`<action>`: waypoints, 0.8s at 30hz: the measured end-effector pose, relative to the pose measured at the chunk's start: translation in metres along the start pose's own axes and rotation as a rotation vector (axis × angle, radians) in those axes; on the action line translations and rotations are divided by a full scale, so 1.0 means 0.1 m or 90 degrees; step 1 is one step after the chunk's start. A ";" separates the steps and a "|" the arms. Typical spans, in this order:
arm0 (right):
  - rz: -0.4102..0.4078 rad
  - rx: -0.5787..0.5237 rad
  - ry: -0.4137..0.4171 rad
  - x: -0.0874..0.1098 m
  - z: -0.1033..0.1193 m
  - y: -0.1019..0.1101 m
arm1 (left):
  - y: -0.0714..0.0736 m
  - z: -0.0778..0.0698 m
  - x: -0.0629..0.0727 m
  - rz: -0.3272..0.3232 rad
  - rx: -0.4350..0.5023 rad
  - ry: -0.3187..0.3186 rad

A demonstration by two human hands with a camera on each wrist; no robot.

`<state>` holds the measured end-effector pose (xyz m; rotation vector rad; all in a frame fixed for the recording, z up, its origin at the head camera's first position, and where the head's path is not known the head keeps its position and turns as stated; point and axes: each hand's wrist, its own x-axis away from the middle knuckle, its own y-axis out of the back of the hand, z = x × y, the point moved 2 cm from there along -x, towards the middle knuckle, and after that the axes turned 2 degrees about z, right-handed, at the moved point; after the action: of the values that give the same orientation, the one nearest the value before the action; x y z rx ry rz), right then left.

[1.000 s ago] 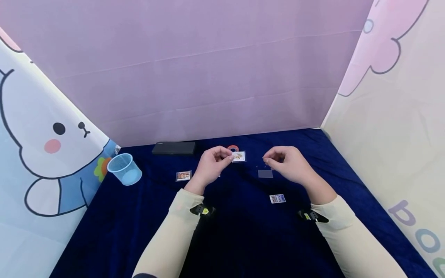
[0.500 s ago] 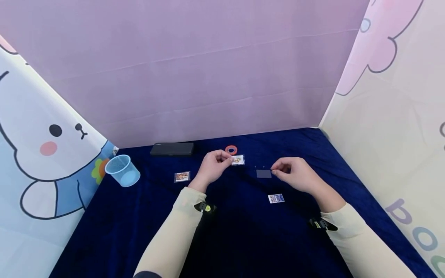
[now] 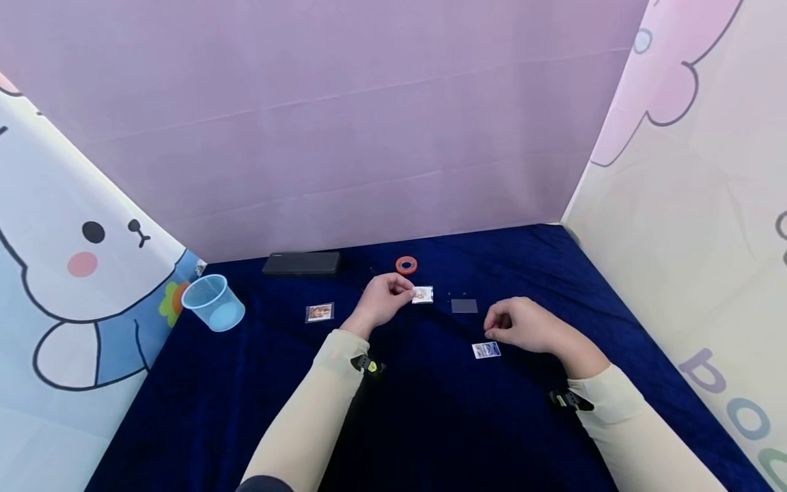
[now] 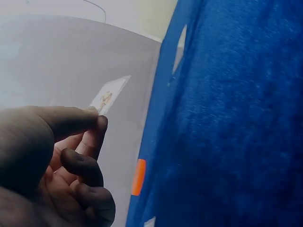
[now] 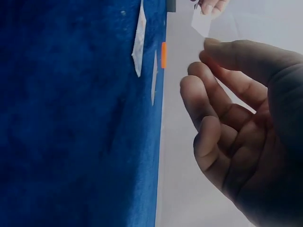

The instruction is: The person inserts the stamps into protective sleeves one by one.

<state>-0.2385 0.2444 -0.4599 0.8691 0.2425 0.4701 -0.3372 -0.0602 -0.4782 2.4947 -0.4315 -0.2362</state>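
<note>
My left hand (image 3: 386, 301) pinches a small picture card (image 3: 423, 294) in a clear sleeve between thumb and index finger. In the left wrist view that sleeved card (image 4: 106, 94) stands out beyond the fingertips, raised above the cloth. My right hand (image 3: 522, 324) hovers with loosely bent fingers, and nothing shows between them in the right wrist view. Just below its fingertips lies a blue-and-white picture card (image 3: 486, 350). Between the two hands, on the cloth, lies a clear rectangular film (image 3: 464, 306), with a few tiny specks behind it.
Another sleeved picture card (image 3: 320, 313) lies left of my left hand. Behind are an orange tape roll (image 3: 406, 258) and a flat black case (image 3: 301, 264). A light-blue plastic basket (image 3: 213, 301) stands at the far left, on dark blue cloth (image 3: 430, 417). Fabric walls enclose the table.
My right hand has moved from behind the clear film rightward and nearer, to the blue-and-white card. My left hand has come slightly nearer with the sleeved card, uncovering the tape roll.
</note>
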 end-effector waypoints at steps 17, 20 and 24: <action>0.074 0.000 -0.026 0.04 -0.09 -0.10 | -0.10 0.16 -0.03 0.012 -0.033 0.105; 0.085 0.003 -0.029 0.06 -0.08 -0.11 | -0.11 0.19 -0.04 0.006 -0.060 0.112; 0.086 0.007 -0.030 0.08 -0.08 -0.11 | -0.11 0.18 -0.04 -0.005 -0.102 0.104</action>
<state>-0.2312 0.2481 -0.4738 0.9103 0.1443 0.5737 -0.3433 -0.0602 -0.4989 2.3375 -0.3220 -0.0654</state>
